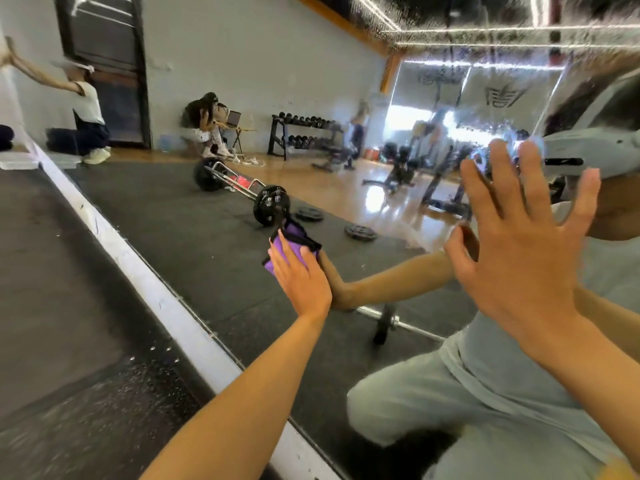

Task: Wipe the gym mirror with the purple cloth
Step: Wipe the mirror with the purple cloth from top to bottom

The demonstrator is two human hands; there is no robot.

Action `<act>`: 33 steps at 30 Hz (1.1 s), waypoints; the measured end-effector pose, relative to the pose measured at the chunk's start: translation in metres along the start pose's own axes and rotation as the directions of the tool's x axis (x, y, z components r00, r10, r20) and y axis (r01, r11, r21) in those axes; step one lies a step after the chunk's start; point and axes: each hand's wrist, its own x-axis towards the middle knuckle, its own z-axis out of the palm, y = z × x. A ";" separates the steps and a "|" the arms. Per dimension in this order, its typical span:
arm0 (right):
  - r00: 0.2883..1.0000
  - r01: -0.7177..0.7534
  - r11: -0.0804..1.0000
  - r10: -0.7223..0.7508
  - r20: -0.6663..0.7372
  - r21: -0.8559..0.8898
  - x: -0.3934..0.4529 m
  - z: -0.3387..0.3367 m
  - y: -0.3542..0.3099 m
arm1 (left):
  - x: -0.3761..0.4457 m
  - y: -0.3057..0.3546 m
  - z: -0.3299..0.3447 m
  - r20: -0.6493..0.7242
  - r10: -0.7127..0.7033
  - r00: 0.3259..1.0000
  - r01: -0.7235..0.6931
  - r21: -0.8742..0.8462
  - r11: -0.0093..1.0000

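1. One large wall-mounted gym mirror (346, 140), streaked with wet droplets along its upper part and bounded below by one pale strip (145, 271) above the dark rubber floor (52, 271).
2. One purple cloth with black edging (289, 249), pressed flat against the lower part of the glass, doubled by its own reflection just above.
3. Two bare hands. Left hand (304, 278) laid over the cloth, fingers straight and close together, palm pushing the fabric onto the mirror.
4. Right hand (519, 244) planted directly on the glass well apart from the cloth, all five fingers spread wide, holding nothing.
5. Reflected in the mirror: one chrome trap bar loaded with black plates (239, 194), two loose black weight plates (360, 232) lying on the mat, one black dumbbell rack (304, 133) against the far wall, several dark exercise machines too blurred to count.
6. Other people: one crouching in a white top (86, 112) at the far left, one seated (204, 126) near an open laptop.
7. Dark emblem-like markings high in the reflection, not legible.
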 end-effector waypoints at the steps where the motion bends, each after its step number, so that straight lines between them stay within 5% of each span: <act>1: 1.000 0.013 1.000 -0.013 -0.004 0.021 -0.004 0.001 -0.006 | -0.004 -0.008 -0.001 -0.010 -0.045 0.999 0.045 0.004 0.999; 7: 0.978 0.190 0.981 -0.192 0.085 0.035 -0.045 0.021 -0.051 | 0.004 -0.025 -0.005 -0.009 -0.279 0.960 0.279 -0.003 0.960; 10: 0.962 0.217 0.976 -0.219 0.161 0.025 -0.056 0.036 -0.061 | -0.005 -0.010 -0.005 0.033 -0.273 0.961 0.268 0.121 0.956; 13: 0.971 0.174 0.985 -0.172 0.168 0.000 -0.059 0.044 -0.063 | -0.041 0.034 0.003 0.175 0.148 0.973 -0.167 0.099 0.981; 16: 0.986 0.054 0.998 -0.058 0.157 0.034 -0.059 0.041 -0.064 | -0.066 0.058 0.004 0.367 0.621 0.693 -0.669 0.005 0.743; 19: 0.985 0.011 1.000 -0.011 0.171 0.002 -0.068 0.035 -0.060 | -0.062 0.054 0.000 0.358 0.731 0.582 -0.778 -0.018 0.628; 21: 0.984 0.000 1.000 0.003 0.180 -0.017 -0.078 0.031 -0.056 | -0.060 0.038 -0.001 0.342 0.719 0.606 -0.763 -0.006 0.646; 22: 0.983 0.000 1.000 0.005 0.182 -0.026 -0.083 0.029 -0.053 | -0.057 0.028 -0.002 0.300 0.647 0.701 -0.681 0.010 0.732; 24: 0.982 0.007 0.999 0.001 0.188 -0.044 -0.092 0.026 -0.047 | -0.041 0.002 -0.005 0.147 0.250 0.957 -0.256 0.020 0.967; 25: 0.983 0.005 0.998 0.006 0.185 -0.056 -0.096 0.024 -0.044 | -0.030 -0.010 -0.009 0.098 0.023 0.995 -0.023 0.003 1.000; 27: 0.982 -0.007 0.997 0.020 0.186 -0.074 -0.101 0.024 -0.042 | -0.021 -0.022 -0.019 0.124 -0.154 0.980 0.152 0.029 0.988; 31: 0.978 -0.055 0.996 0.069 0.196 -0.075 -0.100 0.028 -0.053 | -0.055 0.014 -0.013 0.264 0.129 0.956 -0.149 0.059 0.987; 33: 0.974 -0.066 0.996 0.078 0.213 -0.062 -0.100 0.029 -0.054 | -0.086 0.039 -0.006 0.392 0.406 0.825 -0.459 0.048 0.887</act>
